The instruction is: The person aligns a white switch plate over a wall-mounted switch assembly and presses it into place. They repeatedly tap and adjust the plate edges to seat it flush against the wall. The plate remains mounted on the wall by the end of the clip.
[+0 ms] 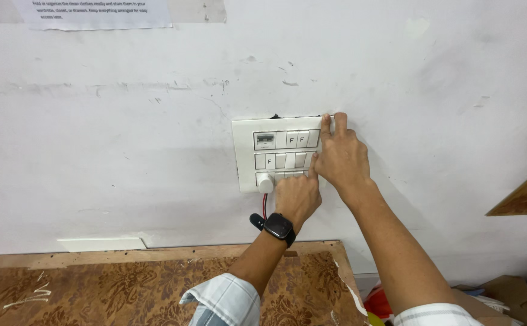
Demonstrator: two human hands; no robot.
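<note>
The white switch panel is mounted on the white wall, above a wooden table with a floral-patterned top. The left hand, wearing a black smartwatch, is loosely curled against the bottom switch row, grasping nothing, beside the round white dial. The right hand is open, fingertips resting on the panel's upper right corner, thumb touching the middle row.

Lower right switches of the switch panel behind the left hand and right hand
</note>
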